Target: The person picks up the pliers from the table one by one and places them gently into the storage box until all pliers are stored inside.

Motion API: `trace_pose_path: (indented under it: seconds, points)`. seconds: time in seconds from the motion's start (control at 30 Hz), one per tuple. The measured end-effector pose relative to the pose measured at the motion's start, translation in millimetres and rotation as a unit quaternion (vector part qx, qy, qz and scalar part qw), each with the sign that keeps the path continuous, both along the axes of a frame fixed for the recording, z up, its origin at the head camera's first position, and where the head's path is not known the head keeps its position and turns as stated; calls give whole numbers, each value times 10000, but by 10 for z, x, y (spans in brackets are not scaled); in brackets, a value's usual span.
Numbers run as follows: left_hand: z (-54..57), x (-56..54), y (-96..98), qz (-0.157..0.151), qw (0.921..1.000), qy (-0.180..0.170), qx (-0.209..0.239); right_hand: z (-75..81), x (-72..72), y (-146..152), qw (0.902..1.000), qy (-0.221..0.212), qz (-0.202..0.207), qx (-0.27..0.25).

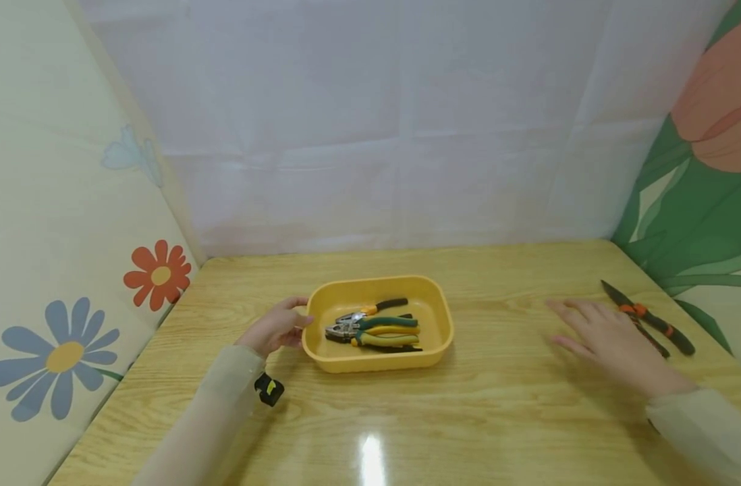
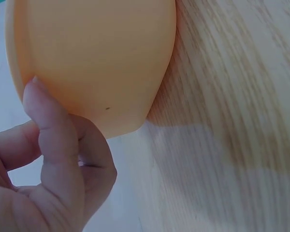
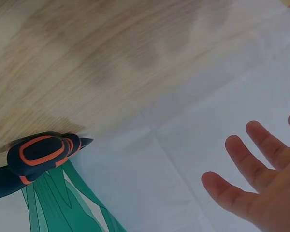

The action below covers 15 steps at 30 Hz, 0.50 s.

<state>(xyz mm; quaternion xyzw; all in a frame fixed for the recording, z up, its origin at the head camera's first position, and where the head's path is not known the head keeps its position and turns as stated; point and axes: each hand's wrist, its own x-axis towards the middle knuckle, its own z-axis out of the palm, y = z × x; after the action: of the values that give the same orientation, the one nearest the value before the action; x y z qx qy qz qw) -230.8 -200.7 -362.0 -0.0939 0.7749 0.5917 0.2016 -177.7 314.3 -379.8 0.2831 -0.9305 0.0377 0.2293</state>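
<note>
A yellow plastic tray point(image 1: 376, 363) stands on the table in the head view, with several pliers inside. One pair has green and yellow handles point(image 1: 401, 322), and another a black handle point(image 1: 393, 304) with an orange collar. My left hand point(image 1: 278, 329) pinches the tray's left end, thumb on the rim and fingers bent against the outer wall, as the left wrist view also shows. Over the table's right side, my right hand point(image 1: 610, 343) holds nothing, its fingers spread. Just beyond it lies a black tool with orange-trimmed handles point(image 1: 677, 337) and a dark pointed tip, partly hidden by that hand.
The wooden table point(image 1: 498, 418) meets a pale cloth backdrop point(image 1: 395, 135) behind. A flower-printed panel point(image 1: 67, 358) borders the left side, and one with large green leaves point(image 1: 710, 216) the right. A small black device point(image 1: 269, 389) sits at the left wrist.
</note>
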Motion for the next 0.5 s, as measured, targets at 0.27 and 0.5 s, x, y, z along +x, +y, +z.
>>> trace_pose_path:
  seconds: [0.27, 0.5]
  points:
    - [0, -5, 2, 64, 10000, -28, -46, -36, -39, 170, 9951, -821, -529, -159]
    - [-10, -3, 0, 49, 10000, -19, -35, -72, -77, 288, 9897, -1137, -864, -118]
